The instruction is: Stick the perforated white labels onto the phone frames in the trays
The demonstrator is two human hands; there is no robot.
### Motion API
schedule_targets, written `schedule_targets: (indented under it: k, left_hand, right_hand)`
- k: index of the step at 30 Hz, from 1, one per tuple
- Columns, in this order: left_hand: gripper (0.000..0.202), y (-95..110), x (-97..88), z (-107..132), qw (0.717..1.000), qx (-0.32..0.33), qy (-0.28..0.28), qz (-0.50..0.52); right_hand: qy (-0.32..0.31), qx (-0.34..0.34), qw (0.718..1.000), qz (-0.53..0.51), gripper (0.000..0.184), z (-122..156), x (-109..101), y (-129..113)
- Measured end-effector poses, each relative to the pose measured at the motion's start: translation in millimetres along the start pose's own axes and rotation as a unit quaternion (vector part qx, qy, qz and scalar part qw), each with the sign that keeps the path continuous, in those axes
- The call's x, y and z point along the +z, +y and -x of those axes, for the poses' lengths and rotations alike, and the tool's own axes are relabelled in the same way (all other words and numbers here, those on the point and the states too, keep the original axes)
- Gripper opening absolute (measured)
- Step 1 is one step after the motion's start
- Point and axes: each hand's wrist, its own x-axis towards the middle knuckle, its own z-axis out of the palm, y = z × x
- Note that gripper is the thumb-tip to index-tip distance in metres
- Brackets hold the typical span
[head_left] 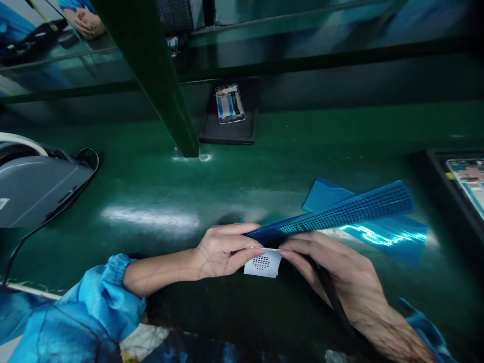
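My left hand (221, 249) pinches the near end of a blue perforated sheet (340, 212) that slants up to the right over the green surface. A small white dotted sticker (262, 263) hangs from that end, between the fingertips of both hands. My right hand (333, 275) grips the sticker's edge from the right and also holds a thin dark tool (335, 297) that runs back along the palm. Under the sheet lie shiny blue films (385, 234).
A phone frame (230, 103) rests on a dark tray (227, 132) at the back centre, beside a green post (159, 80). A grey machine (34, 186) with a black cable sits at left. Another tray with a phone (467, 184) is at right. Another person's hands (86, 22) show at top left.
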Motion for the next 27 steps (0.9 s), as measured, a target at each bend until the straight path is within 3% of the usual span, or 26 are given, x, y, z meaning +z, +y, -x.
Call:
schedule_targets:
  k: [10, 13, 22, 25, 27]
  left_hand:
    - [0.015, -1, 0.5, 0, 0.999, -0.020, -0.004, 0.027]
    - [0.029, -5, 2.5, 2, 0.999, -0.032, 0.009, 0.031]
    - [0.007, -5, 0.2, -3, 0.986, -0.159, 0.037, 0.045]
    - [0.008, -10, -4.4, -9, 0.976, -0.198, 0.071, 0.052]
    - [0.012, -15, -6.4, -13, 0.970, -0.217, 0.093, 0.055]
  right_hand:
    - [-0.001, -0.033, 0.999, 0.034, 0.013, -5, -1, -6]
    - [0.006, -0.037, 0.999, 0.033, 0.011, -6, -2, -5]
    - [0.034, -0.043, 0.999, 0.002, 0.008, -12, 6, -5]
    - [0.062, -0.048, 0.995, 0.058, 0.015, -11, -14, 8]
    - [0.108, -0.010, 0.986, 0.128, 0.010, -5, -49, 34]
